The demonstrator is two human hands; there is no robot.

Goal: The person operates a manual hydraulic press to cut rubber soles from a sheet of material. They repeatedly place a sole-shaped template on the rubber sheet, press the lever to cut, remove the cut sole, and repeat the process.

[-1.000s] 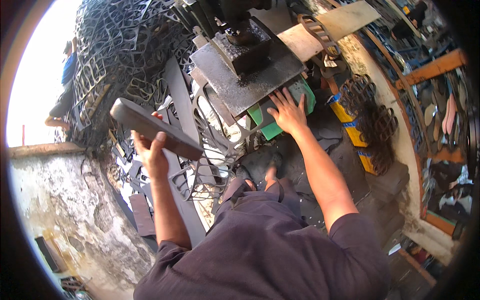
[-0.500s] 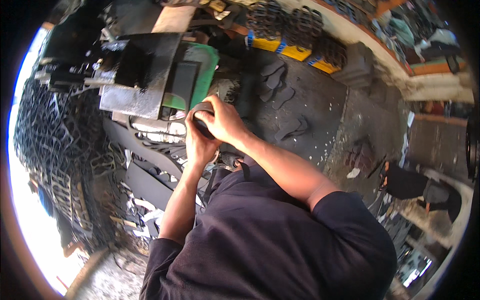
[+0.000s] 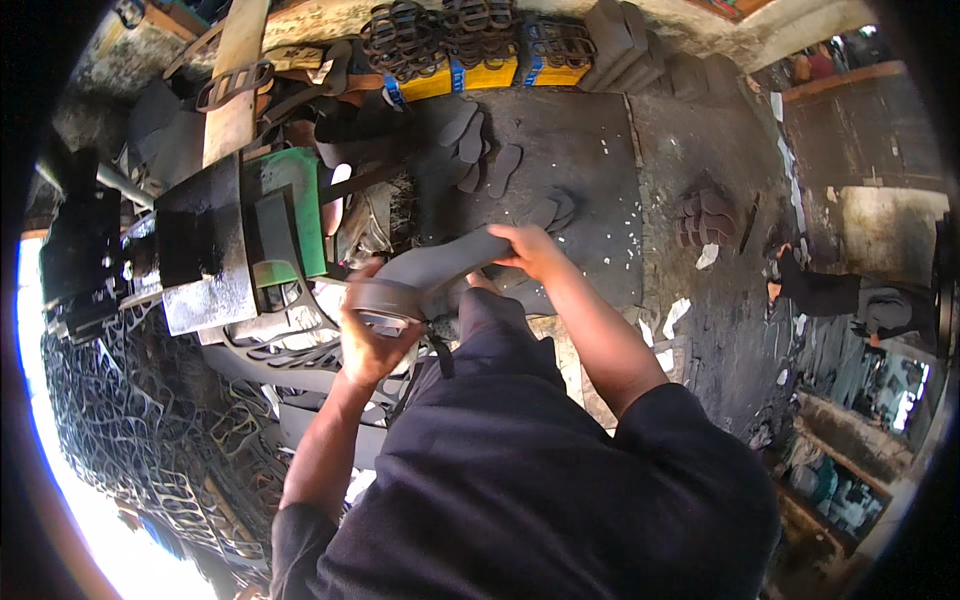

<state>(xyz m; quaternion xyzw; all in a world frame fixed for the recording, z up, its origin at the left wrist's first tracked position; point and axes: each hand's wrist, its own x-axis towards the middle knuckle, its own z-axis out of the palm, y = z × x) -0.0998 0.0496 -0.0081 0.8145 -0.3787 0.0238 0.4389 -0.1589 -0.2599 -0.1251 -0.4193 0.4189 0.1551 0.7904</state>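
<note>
My left hand [image 3: 370, 348] is closed round a brown oval band [image 3: 385, 298] with a pale rim, which looks like a sole-cutting die; motion blurs it. From the band a long dark grey foam piece [image 3: 445, 262], curved like a sole, stretches to the right. My right hand [image 3: 530, 250] pinches its far right end. Whether the piece is inside the band or only touching it, I cannot tell. To the left of my hands stands a press with a metal plate [image 3: 210, 300] and a green board [image 3: 310, 215], with a dark sheet [image 3: 275, 235] on the board.
Cut dark soles [image 3: 470, 135] lie on the floor ahead, with more soles [image 3: 550, 210] nearer. Yellow boxes [image 3: 485, 75] topped with dark rings stand against the far wall. Tangled cut-out scrap [image 3: 150, 420] is heaped at left. Another person's dark-clothed limb [image 3: 830, 285] shows at right.
My hands were together by the green board; now they are apart, the right one moved rightward with the foam piece stretched between them. The view has turned, bringing more floor in.
</note>
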